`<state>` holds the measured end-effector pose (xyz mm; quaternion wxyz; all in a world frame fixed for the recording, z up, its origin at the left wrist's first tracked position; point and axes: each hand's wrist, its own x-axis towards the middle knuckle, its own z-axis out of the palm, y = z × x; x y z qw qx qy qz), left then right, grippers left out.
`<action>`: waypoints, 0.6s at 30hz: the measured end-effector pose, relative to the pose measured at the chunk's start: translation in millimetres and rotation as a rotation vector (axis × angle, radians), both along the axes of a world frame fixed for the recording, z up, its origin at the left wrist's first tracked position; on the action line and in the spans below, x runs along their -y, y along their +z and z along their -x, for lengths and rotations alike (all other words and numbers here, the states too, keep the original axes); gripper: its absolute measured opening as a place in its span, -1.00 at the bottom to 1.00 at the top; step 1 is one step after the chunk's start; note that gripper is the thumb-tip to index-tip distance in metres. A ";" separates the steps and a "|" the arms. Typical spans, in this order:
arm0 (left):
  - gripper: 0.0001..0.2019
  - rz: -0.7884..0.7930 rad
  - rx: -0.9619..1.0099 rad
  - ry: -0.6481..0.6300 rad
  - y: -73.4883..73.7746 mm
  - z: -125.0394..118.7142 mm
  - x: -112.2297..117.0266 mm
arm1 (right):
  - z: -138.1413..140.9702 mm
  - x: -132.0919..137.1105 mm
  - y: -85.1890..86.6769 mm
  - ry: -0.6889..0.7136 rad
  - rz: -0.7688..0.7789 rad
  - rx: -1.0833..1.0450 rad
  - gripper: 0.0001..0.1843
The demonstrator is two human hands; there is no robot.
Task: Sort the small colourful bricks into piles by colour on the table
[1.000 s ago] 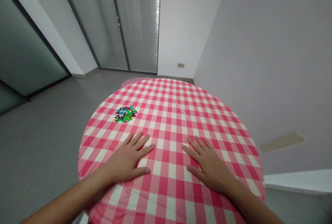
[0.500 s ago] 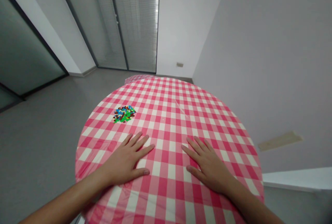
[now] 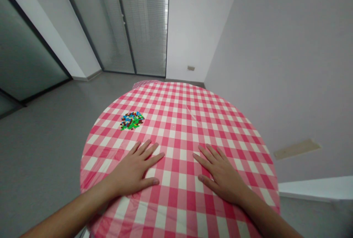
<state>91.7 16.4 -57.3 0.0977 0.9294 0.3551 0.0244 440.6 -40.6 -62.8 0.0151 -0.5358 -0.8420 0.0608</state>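
Palms down, thumbs inward

The left hand [image 3: 132, 172] lies flat, fingers fanned; the left forearm [image 3: 73, 212] slants up from the lower left. The right hand [image 3: 226, 177] mirrors it, fingers angled forward and inward, the right forearm [image 3: 264, 210] entering from the lower right.

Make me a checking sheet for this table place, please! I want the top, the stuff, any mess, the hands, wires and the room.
Surface: pink-and-white checked tablecloth over a round top, creased toward the near edge.
Job's things: one pile of small blue, green, brown and yellow pieces, beyond the left hand; too small to identify each piece.
Clutter: nothing seen.
Hands: left hand and right hand palm down on the cloth, fingers spread, apart from each other and holding nothing.
Cables: nothing seen.
Surroundings: glass panels, pale wall, grey floor.
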 end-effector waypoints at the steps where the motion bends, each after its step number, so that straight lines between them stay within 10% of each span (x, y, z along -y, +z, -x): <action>1: -0.26 -0.002 0.003 0.000 0.1 0.0 0.1 | 0.0 0.0 -0.2 0.001 -0.003 -0.002 -0.34; 18: -0.27 0.010 -0.009 0.001 0.1 0.6 1.6 | -1.9 2.1 -1.5 -0.007 0.007 -0.005 -0.35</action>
